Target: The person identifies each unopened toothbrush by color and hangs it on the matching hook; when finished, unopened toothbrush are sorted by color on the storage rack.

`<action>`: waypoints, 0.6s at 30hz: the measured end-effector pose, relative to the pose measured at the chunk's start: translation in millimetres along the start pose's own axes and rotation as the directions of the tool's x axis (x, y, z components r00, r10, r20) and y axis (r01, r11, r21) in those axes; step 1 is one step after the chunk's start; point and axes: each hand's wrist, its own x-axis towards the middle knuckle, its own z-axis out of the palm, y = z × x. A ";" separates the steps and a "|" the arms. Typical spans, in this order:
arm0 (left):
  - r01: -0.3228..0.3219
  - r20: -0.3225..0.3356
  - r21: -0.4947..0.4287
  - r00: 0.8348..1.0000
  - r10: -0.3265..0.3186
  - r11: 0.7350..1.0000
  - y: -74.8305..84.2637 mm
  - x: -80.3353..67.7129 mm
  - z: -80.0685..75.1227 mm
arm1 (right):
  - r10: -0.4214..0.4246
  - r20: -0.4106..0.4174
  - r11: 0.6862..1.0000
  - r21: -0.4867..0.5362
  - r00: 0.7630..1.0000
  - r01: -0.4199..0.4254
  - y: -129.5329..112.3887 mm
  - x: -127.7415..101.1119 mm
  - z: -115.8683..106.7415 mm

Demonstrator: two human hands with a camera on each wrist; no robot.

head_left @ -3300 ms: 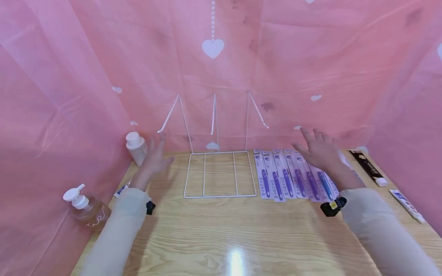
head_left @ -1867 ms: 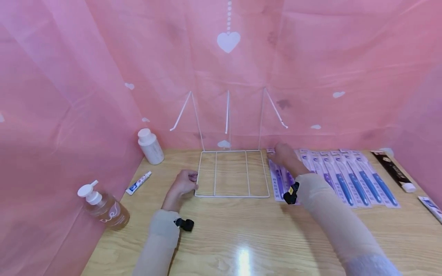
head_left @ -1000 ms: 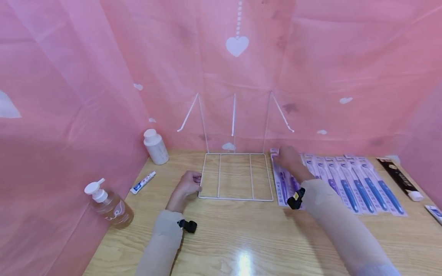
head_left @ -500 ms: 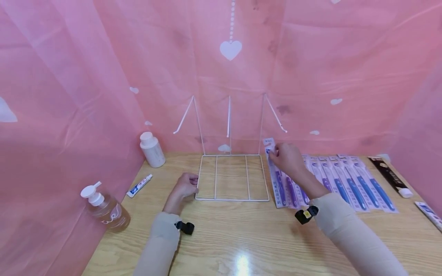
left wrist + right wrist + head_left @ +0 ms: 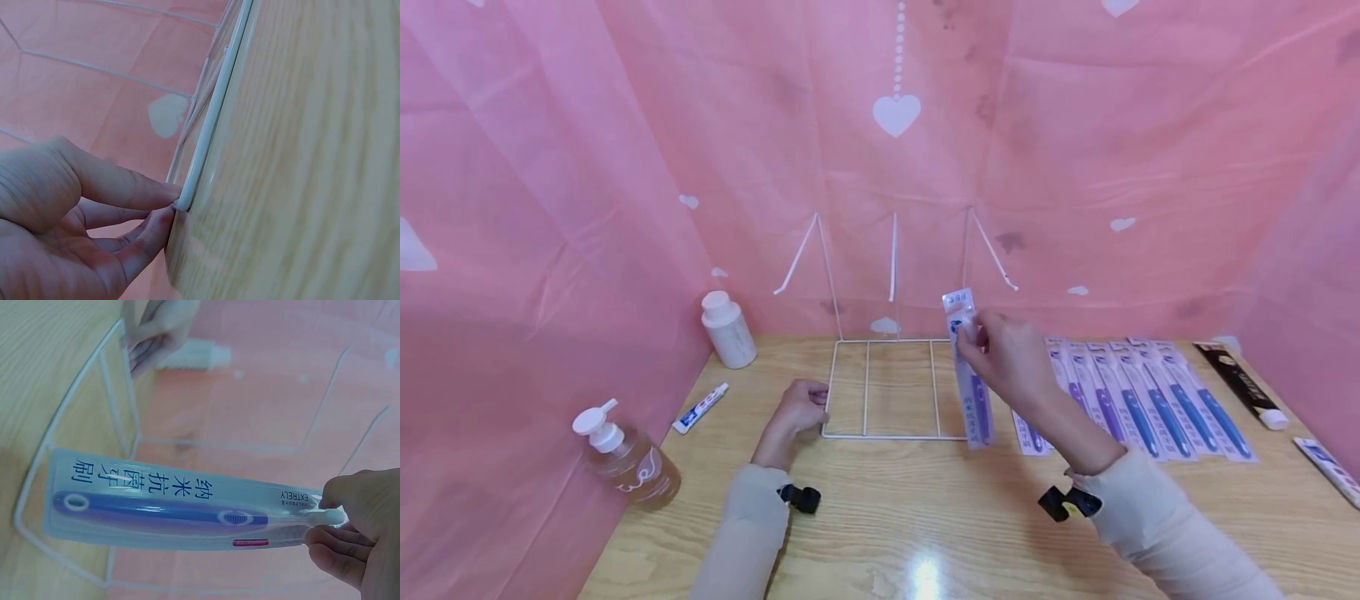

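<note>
A white wire rack [image 5: 895, 388] stands on the wooden table, its flat base in front and three hooked uprights behind. My left hand [image 5: 816, 408] pinches the base's front left corner; in the left wrist view its fingertips [image 5: 164, 215] close on the wire rack [image 5: 215, 106]. My right hand [image 5: 970, 333] pinches the top of a packaged purple toothbrush [image 5: 973, 392], which hangs tilted above the rack's right side. In the right wrist view my right hand [image 5: 325, 515] holds the packaged toothbrush [image 5: 162, 509] over the wire rack [image 5: 119, 381]. Several more packaged toothbrushes [image 5: 1135, 396] lie in a row to the right.
A white bottle [image 5: 727, 329] stands at the back left, a pump bottle [image 5: 625, 458] at the left edge and a small toothpaste tube [image 5: 700, 407] between them. A black tube [image 5: 1240, 383] and another toothpaste tube [image 5: 1326, 458] lie far right. Pink curtain encloses the table.
My right hand has lifted the leftmost toothbrush pack off the row and carried it left, over the rack's right side. My left hand stays at the rack's corner.
</note>
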 end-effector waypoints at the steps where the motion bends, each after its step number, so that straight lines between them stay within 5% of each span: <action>1: -0.002 0.000 0.000 1.000 0.002 1.000 -0.1 -0.1 -0.2 | -0.011 -0.016 1.000 0.002 1.000 0.011 -5.0 0.1 -1.9; 18: 0.027 -0.018 -0.004 0.999 -0.027 1.000 3.5 -2.8 -0.5 | -0.251 -0.205 0.963 0.046 0.946 0.265 -72.0 15.1 -19.2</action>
